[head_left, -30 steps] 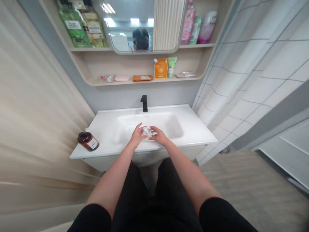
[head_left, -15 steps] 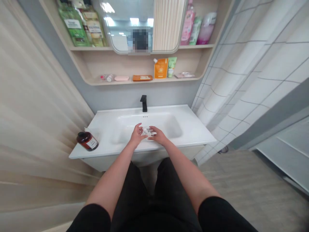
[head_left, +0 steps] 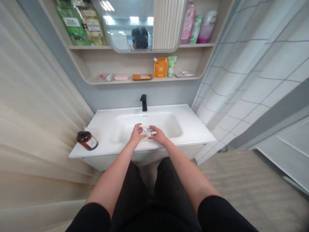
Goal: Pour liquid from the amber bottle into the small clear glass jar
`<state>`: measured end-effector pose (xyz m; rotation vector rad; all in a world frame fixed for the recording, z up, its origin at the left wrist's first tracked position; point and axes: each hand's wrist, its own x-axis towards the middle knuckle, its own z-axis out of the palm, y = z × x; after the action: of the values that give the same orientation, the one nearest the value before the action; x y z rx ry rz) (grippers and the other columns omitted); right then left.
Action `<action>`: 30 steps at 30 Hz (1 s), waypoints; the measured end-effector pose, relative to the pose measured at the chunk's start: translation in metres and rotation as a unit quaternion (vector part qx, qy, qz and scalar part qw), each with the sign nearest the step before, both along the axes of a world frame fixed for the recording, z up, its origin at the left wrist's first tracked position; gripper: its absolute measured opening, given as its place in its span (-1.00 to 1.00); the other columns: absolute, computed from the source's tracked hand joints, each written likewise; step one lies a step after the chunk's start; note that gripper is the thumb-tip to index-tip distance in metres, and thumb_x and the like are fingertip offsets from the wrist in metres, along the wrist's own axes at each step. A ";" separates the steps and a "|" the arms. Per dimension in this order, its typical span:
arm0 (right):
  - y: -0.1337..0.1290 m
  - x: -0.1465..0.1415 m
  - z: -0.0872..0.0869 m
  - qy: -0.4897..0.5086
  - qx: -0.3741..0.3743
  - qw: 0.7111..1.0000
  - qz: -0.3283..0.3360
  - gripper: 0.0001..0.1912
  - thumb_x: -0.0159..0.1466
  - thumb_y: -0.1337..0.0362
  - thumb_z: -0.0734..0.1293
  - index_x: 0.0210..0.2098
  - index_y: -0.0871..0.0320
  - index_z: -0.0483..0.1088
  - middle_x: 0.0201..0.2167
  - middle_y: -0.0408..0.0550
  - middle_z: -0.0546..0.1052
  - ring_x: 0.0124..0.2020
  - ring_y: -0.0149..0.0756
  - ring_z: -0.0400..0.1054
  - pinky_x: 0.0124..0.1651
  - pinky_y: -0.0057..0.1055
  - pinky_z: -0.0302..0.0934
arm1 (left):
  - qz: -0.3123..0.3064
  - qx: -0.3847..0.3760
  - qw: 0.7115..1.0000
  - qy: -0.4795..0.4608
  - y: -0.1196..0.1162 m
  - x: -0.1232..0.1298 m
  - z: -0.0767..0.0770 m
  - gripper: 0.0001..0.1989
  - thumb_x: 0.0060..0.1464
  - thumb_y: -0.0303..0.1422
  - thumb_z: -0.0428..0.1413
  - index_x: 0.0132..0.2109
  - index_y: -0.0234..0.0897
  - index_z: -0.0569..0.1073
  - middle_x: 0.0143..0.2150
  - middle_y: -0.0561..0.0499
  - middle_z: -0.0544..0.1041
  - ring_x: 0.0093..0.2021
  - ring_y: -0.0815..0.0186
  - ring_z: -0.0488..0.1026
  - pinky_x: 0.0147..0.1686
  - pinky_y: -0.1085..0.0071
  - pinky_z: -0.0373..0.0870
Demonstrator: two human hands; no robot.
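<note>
Bent fingers on the left hand [head_left: 136,135] and the right hand [head_left: 157,135] pinch a small clear thing [head_left: 145,130] from its two sides. It is up over the front part of the white sink [head_left: 174,125], under the black tap's [head_left: 144,103] side of the wall. It looks picked up and not yet put down; I cannot tell if it is open or what is left to do with it. Labels show on the brown bottle [head_left: 87,140], green bottle [head_left: 74,28] and orange pouch [head_left: 161,68], but their words are too blurry to read.
</note>
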<state>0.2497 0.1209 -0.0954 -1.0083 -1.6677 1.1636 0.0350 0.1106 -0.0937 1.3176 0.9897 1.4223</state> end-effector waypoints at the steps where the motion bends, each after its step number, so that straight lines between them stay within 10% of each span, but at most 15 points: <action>1: 0.000 0.000 0.000 0.000 0.000 1.000 0.000 -0.05 0.00 0.26 0.70 0.36 -0.02 0.47 0.26 0.11 0.56 0.14 -0.05 0.53 0.14 -0.13 0.54 | 0.001 0.001 1.000 -0.004 0.000 0.000 0.000 0.02 -0.32 -0.39 0.55 0.34 -0.03 0.38 0.02 0.04 0.49 0.12 0.19 0.54 0.38 0.07 0.38; 18: 0.000 -0.002 0.002 -0.004 0.016 1.000 -0.002 -0.07 -0.04 0.28 0.69 0.33 -0.01 0.48 0.32 0.12 0.51 0.28 0.02 0.45 0.16 -0.11 0.53 | 0.076 0.000 0.994 0.079 -0.008 0.004 0.014 -0.66 0.06 -0.17 0.40 -0.06 -0.19 0.58 -0.05 -0.10 0.65 0.01 0.09 0.60 0.21 0.07 0.52; 30: -0.002 -0.001 0.001 -0.014 0.033 0.999 -0.010 -0.08 -0.03 0.28 0.67 0.32 -0.04 0.44 0.27 0.08 0.51 0.24 -0.01 0.45 0.10 -0.13 0.53 | 0.059 0.059 0.936 0.342 -0.010 -0.032 0.101 -0.68 0.06 -0.26 0.37 -0.01 -0.18 0.67 -0.12 -0.04 0.72 -0.25 0.21 0.60 -0.10 0.26 0.52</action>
<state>0.2485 0.1193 -0.0947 -1.0023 -1.7028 1.0790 0.0028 0.1001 0.0077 1.9354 1.4673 1.1264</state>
